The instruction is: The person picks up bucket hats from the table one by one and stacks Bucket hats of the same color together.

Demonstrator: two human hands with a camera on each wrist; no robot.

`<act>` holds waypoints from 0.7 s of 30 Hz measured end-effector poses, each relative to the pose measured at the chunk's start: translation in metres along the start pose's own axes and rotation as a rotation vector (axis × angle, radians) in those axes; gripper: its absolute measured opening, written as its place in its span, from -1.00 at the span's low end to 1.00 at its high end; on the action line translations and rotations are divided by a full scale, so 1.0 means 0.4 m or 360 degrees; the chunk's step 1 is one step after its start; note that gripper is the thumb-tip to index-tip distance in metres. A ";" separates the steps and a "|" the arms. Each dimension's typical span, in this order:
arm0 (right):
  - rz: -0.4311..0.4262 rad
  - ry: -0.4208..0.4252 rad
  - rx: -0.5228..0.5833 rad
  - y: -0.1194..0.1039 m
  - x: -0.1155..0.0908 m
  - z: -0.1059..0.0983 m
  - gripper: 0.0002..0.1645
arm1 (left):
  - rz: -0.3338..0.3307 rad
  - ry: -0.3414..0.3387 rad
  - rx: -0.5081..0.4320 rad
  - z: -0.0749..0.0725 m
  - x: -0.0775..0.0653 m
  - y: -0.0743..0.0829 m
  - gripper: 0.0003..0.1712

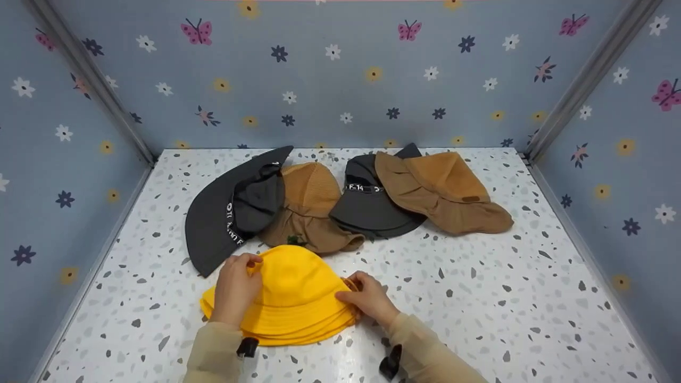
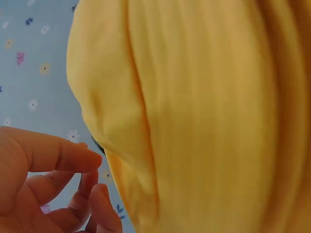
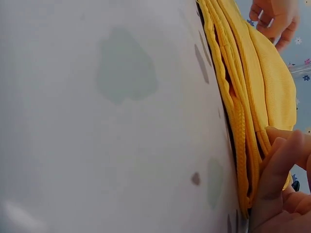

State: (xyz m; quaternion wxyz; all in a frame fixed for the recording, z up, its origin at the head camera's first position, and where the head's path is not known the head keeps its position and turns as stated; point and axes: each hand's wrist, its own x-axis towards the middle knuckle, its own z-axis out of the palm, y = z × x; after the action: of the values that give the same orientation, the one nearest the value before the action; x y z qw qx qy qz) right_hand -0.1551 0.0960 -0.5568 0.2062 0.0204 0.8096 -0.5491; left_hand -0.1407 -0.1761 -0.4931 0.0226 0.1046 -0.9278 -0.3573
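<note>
A stack of yellow bucket hats (image 1: 290,298) lies crown up near the front of the table, brims layered one over another. My right hand (image 1: 371,298) pinches the right side of the brims, the thumb on the outer face. In the right wrist view the layered brim edges (image 3: 233,104) run up beside the fingers (image 3: 284,165); how many layers they grip I cannot tell. Beside the crown's left side is my left hand (image 1: 237,290), its fingers (image 2: 77,155) loosely bent with nothing between them. In the left wrist view the yellow fabric (image 2: 204,116) fills most of the frame.
Behind the stack lie a black wide-brimmed hat (image 1: 213,213), a brown hat (image 1: 311,186), a second black hat (image 1: 367,213) and another brown hat (image 1: 449,178), partly overlapping. The speckled white table (image 1: 479,298) is enclosed by flowered blue panels (image 1: 340,69) at the back and sides.
</note>
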 end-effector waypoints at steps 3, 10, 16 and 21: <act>0.0021 -0.0009 0.0042 0.002 0.000 -0.001 -0.58 | -0.0013 -0.0139 -0.0208 0.021 0.018 0.036 -0.71; 0.0041 -0.0002 0.0088 0.008 0.000 -0.004 -0.57 | -0.0179 -0.0352 -0.0753 0.082 0.058 0.105 -0.73; 0.0061 -0.0008 0.0114 0.007 0.001 -0.007 -0.58 | -0.0334 -0.0447 -0.1164 0.117 0.107 0.146 -0.65; 0.0086 -0.0023 0.0182 0.007 0.003 -0.008 -0.59 | -0.0433 -0.0497 -0.1279 0.133 0.141 0.161 -0.61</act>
State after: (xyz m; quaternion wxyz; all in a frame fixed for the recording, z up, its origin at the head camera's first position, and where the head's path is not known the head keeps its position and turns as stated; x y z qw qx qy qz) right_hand -0.1565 0.0999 -0.5586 0.2252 0.0502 0.7747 -0.5888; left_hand -0.2134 -0.1063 -0.4914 -0.1260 0.1533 -0.6856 -0.7005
